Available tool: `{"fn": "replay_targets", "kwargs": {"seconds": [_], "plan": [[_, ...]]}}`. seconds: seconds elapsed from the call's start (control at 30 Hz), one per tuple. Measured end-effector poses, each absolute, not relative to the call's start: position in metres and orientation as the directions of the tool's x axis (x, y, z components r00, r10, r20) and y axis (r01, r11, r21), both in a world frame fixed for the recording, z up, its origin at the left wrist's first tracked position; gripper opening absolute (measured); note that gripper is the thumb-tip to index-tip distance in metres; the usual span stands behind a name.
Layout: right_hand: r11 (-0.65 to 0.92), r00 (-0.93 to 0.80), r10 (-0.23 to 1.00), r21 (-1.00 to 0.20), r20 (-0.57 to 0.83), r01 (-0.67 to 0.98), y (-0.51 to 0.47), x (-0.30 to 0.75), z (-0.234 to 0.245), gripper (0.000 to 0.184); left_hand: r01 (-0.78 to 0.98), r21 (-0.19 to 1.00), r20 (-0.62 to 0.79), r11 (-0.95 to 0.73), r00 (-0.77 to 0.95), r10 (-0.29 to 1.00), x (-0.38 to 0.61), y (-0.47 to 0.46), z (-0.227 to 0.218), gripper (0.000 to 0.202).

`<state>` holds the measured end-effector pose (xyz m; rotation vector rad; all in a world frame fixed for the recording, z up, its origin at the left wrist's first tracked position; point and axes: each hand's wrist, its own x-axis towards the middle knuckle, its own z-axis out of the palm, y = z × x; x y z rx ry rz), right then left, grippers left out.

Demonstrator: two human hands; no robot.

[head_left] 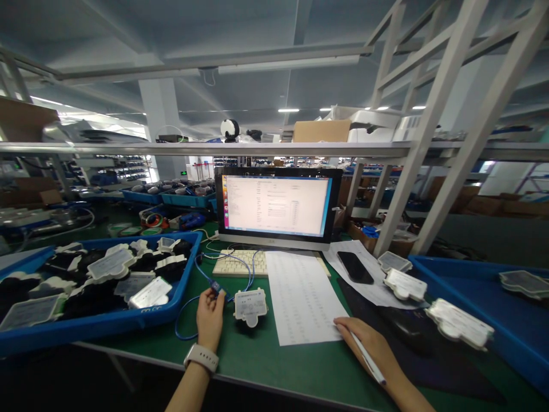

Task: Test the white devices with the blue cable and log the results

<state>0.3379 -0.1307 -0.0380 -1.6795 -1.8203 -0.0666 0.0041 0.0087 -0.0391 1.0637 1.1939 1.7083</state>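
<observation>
Left hand (210, 312) grips blue connector (217, 287), right hand (374, 344) pen (368, 359); seemingly mid-batch: units (111, 263) crowd left tray (182, 297), fewer around right tray (467, 286).

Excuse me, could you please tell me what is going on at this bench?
A person's left hand holds a blue plug on a cable beside a white unit lying on the green table. The right hand holds a pen at the edge of a printed sheet, which partly covers the keyboard. Behind, a monitor is lit. More units fill the tray on the left.
</observation>
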Motion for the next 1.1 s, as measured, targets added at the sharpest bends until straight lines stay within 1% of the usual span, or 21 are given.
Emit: {"fn": "replay_targets", "kwargs": {"seconds": [0.23,0.43,0.6,0.9,1.1], "plan": [[0.212,0.004,0.846,-0.343,0.533,0.915,-0.129,0.3399,-0.0408,0.03,-0.14,0.962,0.169,-0.234,-0.364,0.916,0.0046,0.0081,-0.0363,0.04],[0.217,-0.003,0.841,-0.332,0.542,0.918,-0.1302,0.3401,-0.0406,0.03,-0.158,0.964,0.144,-0.213,-0.359,0.922,0.0051,0.0052,-0.0318,0.034],[0.224,-0.012,0.832,-0.317,0.555,0.922,-0.1291,0.34,-0.0409,0.029,-0.161,0.966,0.135,-0.203,-0.356,0.925,0.0053,0.0035,-0.0296,0.034],[0.217,0.008,0.835,-0.344,0.55,0.913,-0.1292,0.3405,-0.0418,0.028,-0.168,0.964,0.134,-0.204,-0.358,0.924,0.005,0.0042,-0.0308,0.033],[0.224,0.002,0.828,-0.333,0.561,0.916,-0.1286,0.3404,-0.0427,0.029,-0.169,0.962,0.141,-0.213,-0.36,0.922,0.0049,0.0061,-0.0348,0.034]]}}
